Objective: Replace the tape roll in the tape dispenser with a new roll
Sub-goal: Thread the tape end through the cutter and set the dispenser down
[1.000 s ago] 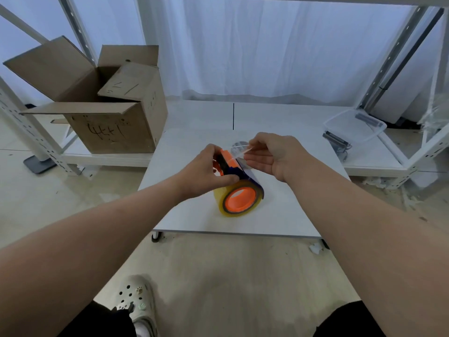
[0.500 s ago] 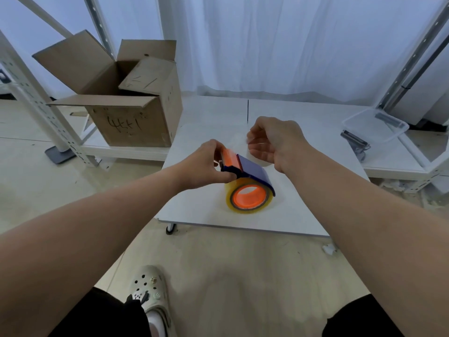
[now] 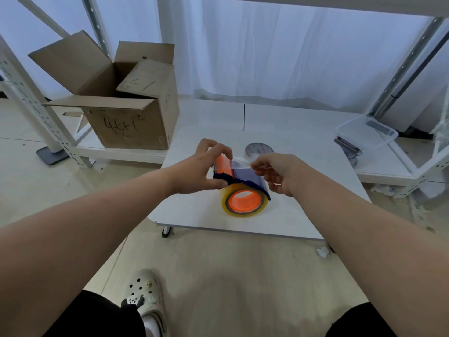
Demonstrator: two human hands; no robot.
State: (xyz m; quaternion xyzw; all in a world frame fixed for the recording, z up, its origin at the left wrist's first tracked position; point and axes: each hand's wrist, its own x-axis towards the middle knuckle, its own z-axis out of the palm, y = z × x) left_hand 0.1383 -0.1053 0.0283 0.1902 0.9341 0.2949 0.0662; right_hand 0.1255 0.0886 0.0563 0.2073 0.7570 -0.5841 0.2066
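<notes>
An orange and dark blue tape dispenser (image 3: 227, 170) is held just above the low white table (image 3: 194, 215). A yellowish clear tape roll (image 3: 244, 201) sits on its orange hub, facing me. My left hand (image 3: 204, 167) grips the dispenser's orange front end. My right hand (image 3: 277, 170) pinches the loose clear tape end (image 3: 241, 164) stretched over the blue guard. Behind the hands, a second roll (image 3: 258, 149) lies flat on the table, partly hidden.
An open cardboard box (image 3: 126, 110) stands on the low shelf at the left. A clear plastic tray (image 3: 366, 131) and a dark metal object (image 3: 347, 147) lie at the right. White rack posts (image 3: 36, 103) flank both sides. My shoe (image 3: 145, 295) is below.
My right hand has come back to the dispenser and now pinches the tape end across its top. The second roll behind has come into sight again. My head has shifted slightly.
</notes>
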